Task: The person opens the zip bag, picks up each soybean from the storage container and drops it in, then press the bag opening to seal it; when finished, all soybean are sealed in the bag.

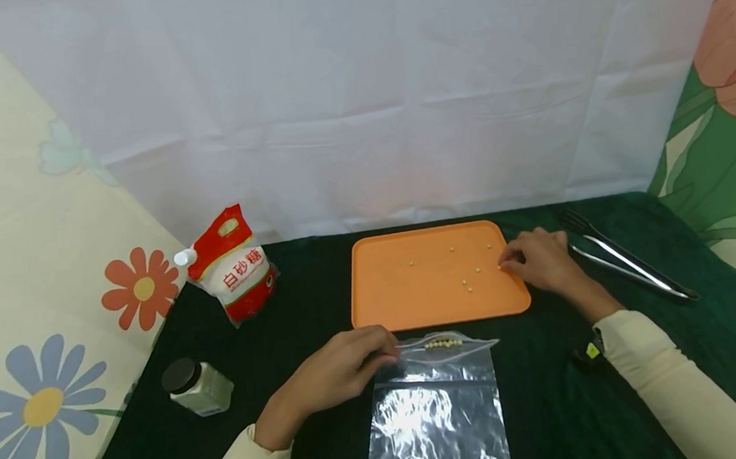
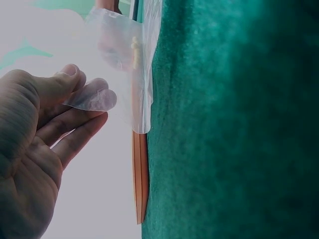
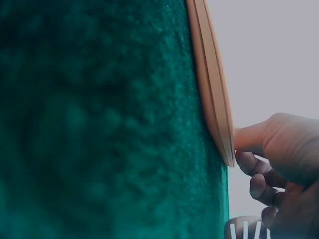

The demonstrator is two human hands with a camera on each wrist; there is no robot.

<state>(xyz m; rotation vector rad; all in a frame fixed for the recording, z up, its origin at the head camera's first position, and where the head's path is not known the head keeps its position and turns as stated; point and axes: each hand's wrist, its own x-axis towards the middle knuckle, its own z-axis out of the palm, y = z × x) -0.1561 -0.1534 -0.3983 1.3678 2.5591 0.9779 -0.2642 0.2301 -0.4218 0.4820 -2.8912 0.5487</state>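
The tray [image 1: 399,292] is coloured orange, the beads [image 1: 478,270] pale yellow; the left backdrop [image 1: 28,285] is flowered red and blue.

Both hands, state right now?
Left hand: closed, pinching the edge of the clear bag.
Right hand: fingertips at a small pale ball; can't tell whether it's pinched.

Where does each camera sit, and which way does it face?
Head: worn on the head, facing forward and down at the orange tray and clear bag; the left hand, right hand and sleeves show.
Left wrist: on that wrist, facing the bag's mouth and the tray's edge; the left hand shows.
Right wrist: on that wrist, facing the tray's edge across green cloth; the right hand shows.
Both wrist views share the tray and cloth.
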